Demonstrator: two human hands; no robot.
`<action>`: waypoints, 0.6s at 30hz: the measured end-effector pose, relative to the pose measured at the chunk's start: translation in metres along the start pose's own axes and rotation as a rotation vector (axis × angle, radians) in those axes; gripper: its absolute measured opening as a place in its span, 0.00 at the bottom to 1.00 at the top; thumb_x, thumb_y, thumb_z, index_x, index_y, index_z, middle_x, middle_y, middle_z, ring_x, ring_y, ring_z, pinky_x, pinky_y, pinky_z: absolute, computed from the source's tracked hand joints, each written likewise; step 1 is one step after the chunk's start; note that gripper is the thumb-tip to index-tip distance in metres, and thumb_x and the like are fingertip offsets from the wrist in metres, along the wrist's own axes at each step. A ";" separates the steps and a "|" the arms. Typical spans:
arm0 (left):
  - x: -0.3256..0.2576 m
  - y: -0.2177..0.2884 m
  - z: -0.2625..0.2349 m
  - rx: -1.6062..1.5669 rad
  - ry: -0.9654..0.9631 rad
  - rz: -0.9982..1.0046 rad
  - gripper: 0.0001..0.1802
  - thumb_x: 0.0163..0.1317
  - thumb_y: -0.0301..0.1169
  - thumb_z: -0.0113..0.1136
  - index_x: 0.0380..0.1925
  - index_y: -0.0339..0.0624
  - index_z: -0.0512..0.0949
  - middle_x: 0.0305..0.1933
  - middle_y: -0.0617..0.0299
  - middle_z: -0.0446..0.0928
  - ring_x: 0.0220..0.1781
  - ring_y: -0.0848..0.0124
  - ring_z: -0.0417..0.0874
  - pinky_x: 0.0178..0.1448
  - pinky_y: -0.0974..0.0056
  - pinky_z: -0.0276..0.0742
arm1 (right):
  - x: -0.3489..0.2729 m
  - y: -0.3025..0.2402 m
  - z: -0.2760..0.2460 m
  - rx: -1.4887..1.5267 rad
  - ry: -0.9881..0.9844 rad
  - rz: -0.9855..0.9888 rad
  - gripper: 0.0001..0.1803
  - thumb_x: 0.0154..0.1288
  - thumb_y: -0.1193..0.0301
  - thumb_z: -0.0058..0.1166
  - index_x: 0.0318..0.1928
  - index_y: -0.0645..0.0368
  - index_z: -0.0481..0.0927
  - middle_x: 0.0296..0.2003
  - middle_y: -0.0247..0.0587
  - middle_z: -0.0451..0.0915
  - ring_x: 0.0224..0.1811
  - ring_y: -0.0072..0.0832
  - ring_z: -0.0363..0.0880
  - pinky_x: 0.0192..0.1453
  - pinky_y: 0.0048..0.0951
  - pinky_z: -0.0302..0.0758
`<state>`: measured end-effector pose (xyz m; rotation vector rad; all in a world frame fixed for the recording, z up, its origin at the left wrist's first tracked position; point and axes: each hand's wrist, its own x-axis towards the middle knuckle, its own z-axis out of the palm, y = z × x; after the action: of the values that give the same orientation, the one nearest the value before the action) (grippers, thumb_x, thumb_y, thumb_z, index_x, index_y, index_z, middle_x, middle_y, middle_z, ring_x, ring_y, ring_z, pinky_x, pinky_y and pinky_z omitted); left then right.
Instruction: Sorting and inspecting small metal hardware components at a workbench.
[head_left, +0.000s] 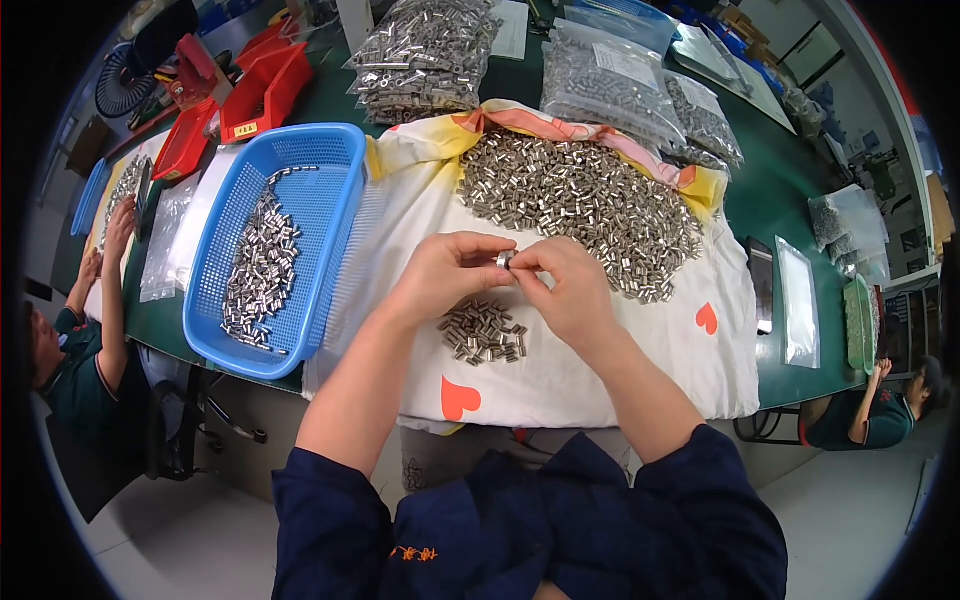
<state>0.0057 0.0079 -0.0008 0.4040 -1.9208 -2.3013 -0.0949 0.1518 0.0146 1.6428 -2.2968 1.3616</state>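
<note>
Nearest lies a small pile of metal sleeves [482, 331] on the white cloth [600, 370]. Above it, left hand [447, 275] and right hand [563, 290] pinch one metal sleeve [505, 259]; its axis cannot be told. Farther lies the big heap [580, 205].

A long green worktable [800, 190] fills the room, pale floor [180, 530] below it, windows [800, 45] beyond its far end.

Blue basket [338, 190], white red-hearted cloth [600, 370]
</note>
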 end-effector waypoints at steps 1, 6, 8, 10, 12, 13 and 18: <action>0.000 -0.001 -0.001 -0.001 0.003 0.014 0.18 0.50 0.22 0.62 0.44 0.32 0.75 0.35 0.63 0.78 0.36 0.81 0.77 0.40 0.75 0.74 | 0.001 0.001 0.001 0.059 -0.017 0.024 0.04 0.47 0.75 0.57 0.27 0.60 0.77 0.24 0.37 0.76 0.29 0.30 0.75 0.33 0.28 0.71; -0.001 -0.001 -0.003 0.001 -0.072 -0.022 0.18 0.49 0.21 0.62 0.43 0.31 0.75 0.35 0.63 0.78 0.36 0.80 0.77 0.41 0.75 0.74 | 0.000 0.005 -0.005 0.231 -0.182 0.252 0.05 0.49 0.75 0.58 0.29 0.61 0.78 0.27 0.36 0.78 0.28 0.25 0.76 0.34 0.24 0.71; -0.003 0.003 -0.006 0.063 -0.065 -0.039 0.18 0.47 0.22 0.64 0.41 0.32 0.76 0.33 0.64 0.77 0.34 0.81 0.76 0.39 0.76 0.73 | 0.002 0.006 -0.007 0.182 -0.201 0.259 0.06 0.49 0.74 0.58 0.30 0.60 0.78 0.28 0.36 0.78 0.28 0.25 0.76 0.34 0.24 0.71; -0.003 0.002 -0.005 0.110 -0.084 -0.061 0.18 0.47 0.23 0.65 0.40 0.34 0.77 0.32 0.66 0.77 0.32 0.81 0.75 0.38 0.76 0.73 | 0.006 0.010 -0.013 0.023 -0.109 0.164 0.07 0.49 0.74 0.59 0.31 0.60 0.78 0.29 0.37 0.78 0.28 0.26 0.76 0.32 0.23 0.71; -0.003 0.003 -0.003 0.158 -0.099 -0.081 0.17 0.46 0.23 0.66 0.39 0.35 0.77 0.30 0.67 0.76 0.31 0.82 0.74 0.38 0.76 0.72 | 0.008 0.033 -0.011 -0.044 -0.002 0.204 0.08 0.48 0.70 0.58 0.31 0.57 0.79 0.27 0.37 0.77 0.34 0.33 0.73 0.40 0.32 0.70; -0.003 0.005 -0.002 0.238 -0.118 -0.068 0.17 0.45 0.24 0.66 0.39 0.37 0.78 0.29 0.67 0.76 0.30 0.82 0.73 0.37 0.75 0.72 | 0.012 0.039 -0.009 -0.224 0.038 0.132 0.07 0.48 0.71 0.57 0.31 0.57 0.79 0.27 0.38 0.76 0.33 0.33 0.73 0.40 0.32 0.69; -0.007 0.006 -0.003 0.309 -0.150 -0.056 0.17 0.45 0.26 0.67 0.38 0.39 0.78 0.27 0.68 0.76 0.30 0.82 0.73 0.36 0.74 0.71 | 0.010 0.037 0.009 -0.539 0.047 0.057 0.06 0.49 0.71 0.56 0.30 0.55 0.80 0.29 0.36 0.74 0.37 0.33 0.70 0.43 0.33 0.65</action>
<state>0.0129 0.0062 0.0056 0.3251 -2.3785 -2.1224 -0.1239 0.1412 -0.0093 1.3614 -2.4055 0.6775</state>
